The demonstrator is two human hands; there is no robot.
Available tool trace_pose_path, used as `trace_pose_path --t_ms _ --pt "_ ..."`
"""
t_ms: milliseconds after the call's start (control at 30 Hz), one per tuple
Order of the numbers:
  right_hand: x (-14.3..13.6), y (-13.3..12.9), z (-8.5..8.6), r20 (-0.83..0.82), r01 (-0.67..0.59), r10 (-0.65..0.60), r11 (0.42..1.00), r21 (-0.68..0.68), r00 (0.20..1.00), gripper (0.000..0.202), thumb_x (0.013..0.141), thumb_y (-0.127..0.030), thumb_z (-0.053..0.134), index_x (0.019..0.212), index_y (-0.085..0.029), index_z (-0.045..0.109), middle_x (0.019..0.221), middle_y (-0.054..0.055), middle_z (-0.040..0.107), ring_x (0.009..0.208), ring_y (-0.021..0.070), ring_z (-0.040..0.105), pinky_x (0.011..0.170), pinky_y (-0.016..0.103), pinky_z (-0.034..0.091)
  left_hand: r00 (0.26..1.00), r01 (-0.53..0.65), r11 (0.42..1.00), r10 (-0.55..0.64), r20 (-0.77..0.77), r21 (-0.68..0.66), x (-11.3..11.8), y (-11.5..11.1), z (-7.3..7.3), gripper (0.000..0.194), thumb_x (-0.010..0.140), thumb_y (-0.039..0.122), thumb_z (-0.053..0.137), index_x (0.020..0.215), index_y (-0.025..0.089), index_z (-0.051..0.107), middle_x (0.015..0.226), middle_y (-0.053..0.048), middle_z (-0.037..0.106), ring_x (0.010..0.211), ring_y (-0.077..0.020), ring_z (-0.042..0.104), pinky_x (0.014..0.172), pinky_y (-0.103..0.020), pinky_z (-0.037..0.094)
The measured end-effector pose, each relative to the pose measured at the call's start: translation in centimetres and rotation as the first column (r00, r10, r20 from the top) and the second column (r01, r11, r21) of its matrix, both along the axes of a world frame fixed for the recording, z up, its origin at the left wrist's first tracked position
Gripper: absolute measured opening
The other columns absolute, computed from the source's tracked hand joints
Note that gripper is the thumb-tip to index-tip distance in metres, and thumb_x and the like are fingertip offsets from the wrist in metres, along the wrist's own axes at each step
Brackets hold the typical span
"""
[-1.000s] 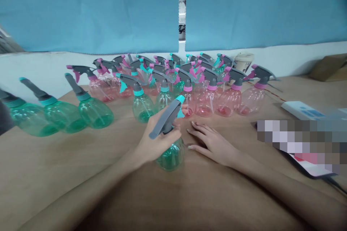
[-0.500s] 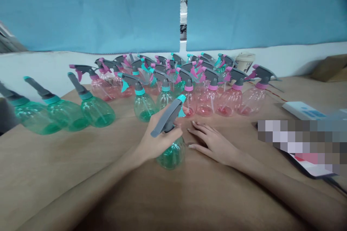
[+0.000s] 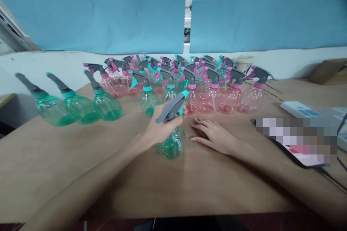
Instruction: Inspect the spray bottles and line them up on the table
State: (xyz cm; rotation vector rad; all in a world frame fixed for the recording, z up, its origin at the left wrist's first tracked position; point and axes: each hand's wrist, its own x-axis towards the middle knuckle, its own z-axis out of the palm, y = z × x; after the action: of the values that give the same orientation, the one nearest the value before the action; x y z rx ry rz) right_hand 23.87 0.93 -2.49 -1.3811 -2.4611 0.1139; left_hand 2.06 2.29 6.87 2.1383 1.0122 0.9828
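My left hand [image 3: 162, 124] is wrapped round the neck of a green spray bottle [image 3: 172, 146] with a grey head and turquoise nozzle. This bottle stands near the middle of the table, its nozzle pointing away to the right. Just right of it, my right hand [image 3: 217, 137] rests palm down on the wood with fingers stretched out, holding nothing. Beyond my left hand stand another green spray bottle [image 3: 150, 103] and a pink spray bottle [image 3: 214, 99]. Part of the held bottle's neck is hidden by my fingers.
Several pink and green spray bottles crowd the back of the table [image 3: 130, 187]. Three green bottles [image 3: 81, 108] stand in a row at left. At right lie a blurred-out flat device [image 3: 303, 157] and a white box [image 3: 300, 110]. A white tub [image 3: 244, 63] stands behind.
The view has shifted, so the front table edge now shows and the scene sits slightly further right. Both hands keep the same poses, the left still round the bottle.
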Motion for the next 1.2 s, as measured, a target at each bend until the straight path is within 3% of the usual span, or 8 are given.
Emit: trace_pose_path --t_ms 167,333,567,733,833,967,1067,1200 --pt "-1.6 -0.7 2.5 -0.03 -0.091 0.091 0.996 0.009 0.995 0.05 0.09 -0.054 0.045 0.121 -0.018 0.058 0.124 0.011 0.063 0.119 0.0276 0.054 0.103 0.047 0.039 0.994 0.002 1.0 0.001 0.114 -0.024 -1.6 -0.5 0.1 0.013 0.068 0.02 0.05 0.078 0.022 0.057 0.075 0.002 0.06 0.067 -0.0167 0.056 0.06 -0.028 0.044" --pt "-4.8 -1.5 5.3 -0.087 -0.147 0.144 0.989 -0.035 0.986 0.051 0.089 -0.056 0.044 0.122 -0.019 0.056 0.125 0.01 0.062 0.115 0.0285 0.058 0.096 0.046 0.045 0.994 -0.056 0.998 0.056 0.098 0.002 -4.1 -0.9 0.1 0.025 0.067 0.02 0.05 0.09 0.023 0.061 0.072 0.002 0.063 0.068 -0.019 0.059 0.065 -0.031 0.047" --pt "-10.3 -2.4 7.6 -0.184 -0.193 0.174 0.977 -0.091 0.967 0.061 0.084 -0.059 0.052 0.129 -0.018 0.044 0.13 0.01 0.058 0.115 0.0296 0.057 0.093 0.047 0.047 0.966 -0.245 0.969 0.242 0.095 0.026 -7.6 -0.8 -0.8 0.037 0.074 0.022 0.054 0.111 0.024 0.06 0.092 -0.002 0.067 0.081 -0.0202 0.065 0.074 -0.033 0.052" --pt "-14.6 -2.5 7.6 -0.22 -0.138 0.125 0.989 -0.048 0.967 0.07 0.076 -0.062 0.06 0.126 -0.016 0.045 0.124 0.014 0.06 0.111 0.0331 0.058 0.085 0.05 0.051 0.927 -0.323 0.945 0.304 0.221 0.054 -9.6 -0.5 -1.7 0.045 0.08 0.031 0.061 0.122 0.022 0.049 0.113 -0.007 0.062 0.087 -0.0207 0.065 0.079 -0.036 0.052" --pt "-17.0 -1.9 6.8 -0.232 -0.07 0.076 0.997 0.031 0.97 0.082 0.071 -0.069 0.059 0.129 -0.013 0.043 0.121 0.019 0.059 0.11 0.0359 0.058 0.081 0.05 0.051 0.905 -0.394 0.915 0.37 0.21 0.09 -10.7 -0.3 -1.7 0.053 0.078 0.04 0.066 0.124 0.022 0.045 0.113 -0.008 0.059 0.092 -0.0229 0.063 0.084 -0.04 0.05" --pt "-19.5 -0.5 5.6 -0.255 -0.022 0.054 0.992 0.127 0.965 0.09 0.071 -0.068 0.059 0.132 -0.006 0.038 0.121 0.021 0.058 0.113 0.0355 0.055 0.087 0.048 0.049 0.915 -0.386 0.912 0.361 0.182 0.134 -11.9 0.3 -1.3 0.056 0.078 0.041 0.067 0.123 0.019 0.041 0.122 -0.011 0.054 0.112 -0.026 0.054 0.094 -0.041 0.044" --pt "-20.6 0.5 5.3 -0.242 0.014 0.026 0.987 0.161 0.97 0.087 0.073 -0.066 0.058 0.133 -0.006 0.037 0.123 0.022 0.056 0.115 0.0358 0.053 0.087 0.049 0.049 0.93 -0.358 0.918 0.333 0.157 0.172 -12.6 1.3 -1.0 0.059 0.077 0.041 0.067 0.125 0.017 0.04 0.131 -0.015 0.049 0.123 -0.0284 0.046 0.101 -0.044 0.038" --pt "-21.3 1.9 5.9 -0.219 0.008 0.032 0.984 0.177 0.975 0.069 0.073 -0.057 0.062 0.121 -0.01 0.048 0.115 0.019 0.056 0.111 0.0338 0.052 0.086 0.048 0.049 0.93 -0.367 0.919 0.362 0.058 0.142 -13.7 2.3 -0.9 0.074 0.076 0.046 0.066 0.135 0.016 0.033 0.14 -0.018 0.039 0.13 -0.0347 0.037 0.104 -0.052 0.032"
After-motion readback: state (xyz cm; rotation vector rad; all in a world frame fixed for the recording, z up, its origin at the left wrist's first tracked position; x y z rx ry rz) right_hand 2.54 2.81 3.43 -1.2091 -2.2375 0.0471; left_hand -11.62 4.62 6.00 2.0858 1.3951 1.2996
